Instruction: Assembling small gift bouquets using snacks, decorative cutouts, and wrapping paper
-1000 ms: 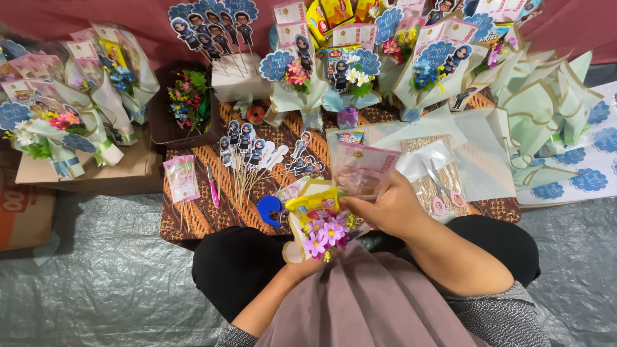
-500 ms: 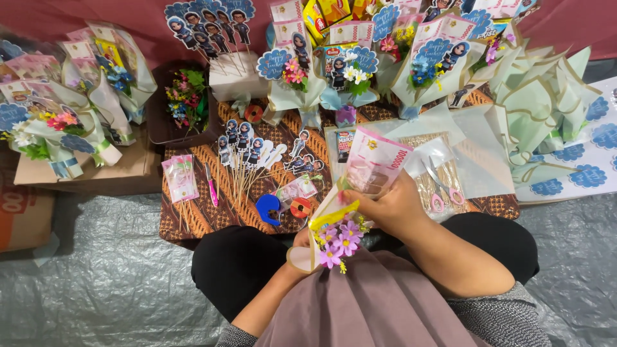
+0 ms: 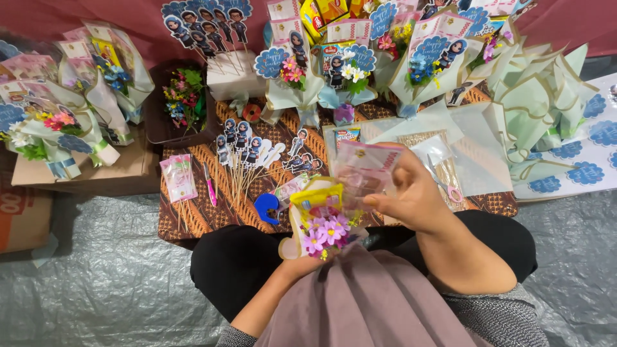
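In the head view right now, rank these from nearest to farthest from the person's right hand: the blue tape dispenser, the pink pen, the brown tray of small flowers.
Measured from the right hand:
1. Blue tape dispenser, on the patterned cloth just left of the held bouquet.
2. Pink pen, farther left on the cloth.
3. Brown tray of small flowers, at the far upper left.

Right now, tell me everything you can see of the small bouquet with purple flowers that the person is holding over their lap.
The small bouquet with purple flowers is a cream paper cone, tilted, its mouth facing up toward the camera. Several purple-pink artificial blooms sit at the front, with a yellow snack packet standing behind them. The left hand grips the cone from beneath. The right hand holds a pink banknote in clear wrap against its upper edge. It hangs above the lap, just short of the brown batik-covered low table.
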